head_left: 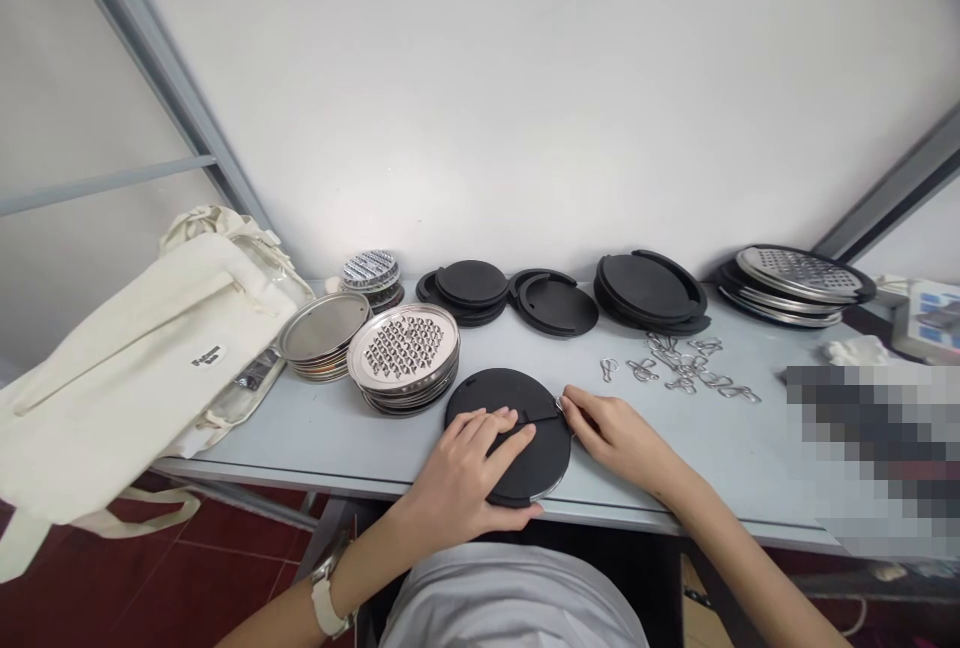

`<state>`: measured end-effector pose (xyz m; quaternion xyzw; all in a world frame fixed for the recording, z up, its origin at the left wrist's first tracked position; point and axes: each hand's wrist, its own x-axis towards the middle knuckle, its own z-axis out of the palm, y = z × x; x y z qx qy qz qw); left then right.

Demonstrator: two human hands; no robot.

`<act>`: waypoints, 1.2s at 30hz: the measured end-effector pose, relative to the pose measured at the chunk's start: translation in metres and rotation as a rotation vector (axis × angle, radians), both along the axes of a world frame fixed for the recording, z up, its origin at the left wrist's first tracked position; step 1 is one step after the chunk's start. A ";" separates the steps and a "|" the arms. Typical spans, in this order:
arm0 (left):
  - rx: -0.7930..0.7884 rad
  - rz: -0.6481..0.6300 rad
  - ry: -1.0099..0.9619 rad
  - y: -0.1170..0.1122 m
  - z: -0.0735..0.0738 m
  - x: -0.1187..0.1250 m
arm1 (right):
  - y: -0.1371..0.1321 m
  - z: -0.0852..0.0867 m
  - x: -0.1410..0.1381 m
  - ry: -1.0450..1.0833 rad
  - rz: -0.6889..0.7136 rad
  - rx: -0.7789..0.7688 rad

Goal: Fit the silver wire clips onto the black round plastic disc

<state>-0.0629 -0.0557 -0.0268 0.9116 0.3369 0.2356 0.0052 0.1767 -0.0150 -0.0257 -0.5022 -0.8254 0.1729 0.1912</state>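
Note:
A black round disc (517, 390) lies at the table's front edge; a seam crosses it, and a thin metallic rim shows at its lower right. My left hand (480, 463) holds it, fingers spread over the top and thumb at the front edge. At the disc's right edge my right hand (604, 428) pinches a small metal clip (559, 404), mostly hidden by the fingertips. Several loose wire clips (679, 365) are scattered behind my right hand. Close to the left of the disc stands a stack of metal grater plates (405, 348), teeth facing up.
Along the wall stand stacks of black discs (471, 283), black holders (651, 290) and graters in black rims (799, 273). Plain metal plates (324, 323) stand left, beside a cream bag (150, 368) overhanging the table (300, 438). A pixelated patch covers the right side.

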 end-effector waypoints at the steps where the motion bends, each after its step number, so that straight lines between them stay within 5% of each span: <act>1: 0.000 -0.002 0.000 0.000 0.000 0.000 | 0.000 0.000 -0.001 -0.002 -0.004 -0.003; 36: 0.000 0.012 0.008 0.001 -0.002 0.001 | -0.002 0.003 -0.002 -0.051 0.012 0.057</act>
